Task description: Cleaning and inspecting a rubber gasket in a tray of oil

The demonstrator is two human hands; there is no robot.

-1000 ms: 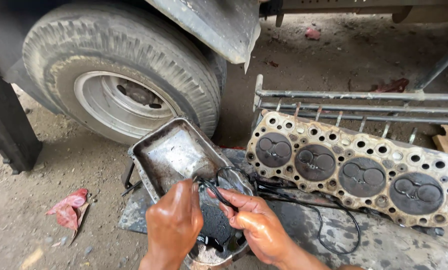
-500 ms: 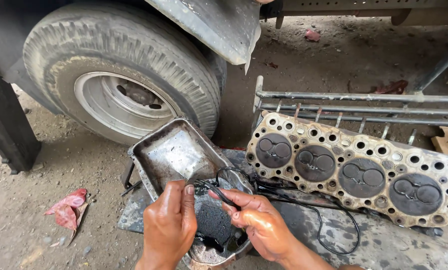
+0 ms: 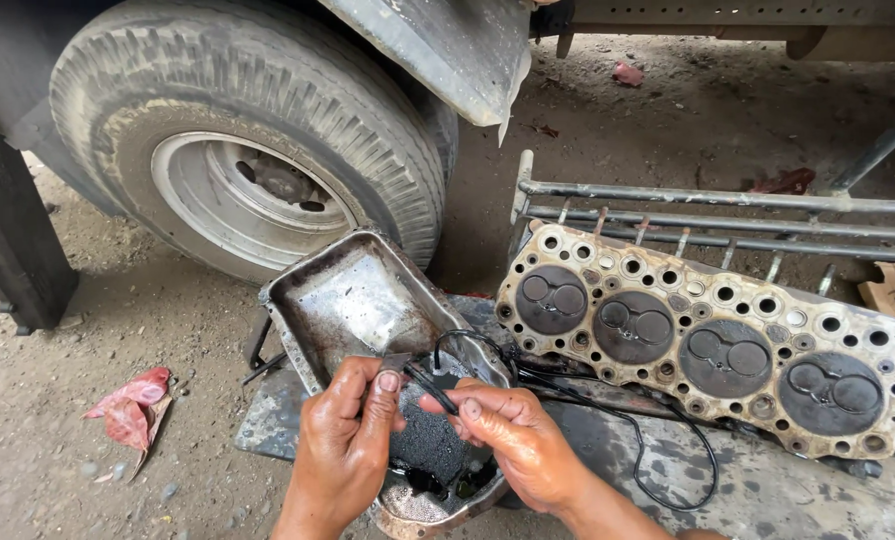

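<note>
My left hand and my right hand meet over a dented metal pan that holds dark, gritty oil at its near end. Between the fingertips of both hands is a thin black strip. My left thumb and forefinger also pinch a small grey metal piece at the strip's end. Both hands are oily. A thin black cord loops from the pan towards the right.
A dirty cylinder head with round chambers lies on the right on a stained metal sheet. Behind it stands a metal rail frame. A truck wheel fills the upper left. A red rag lies on the dirt.
My left hand has turned and drawn back, uncovering the black strip. Both hands now pinch it a little higher over the oily end of the pan.
</note>
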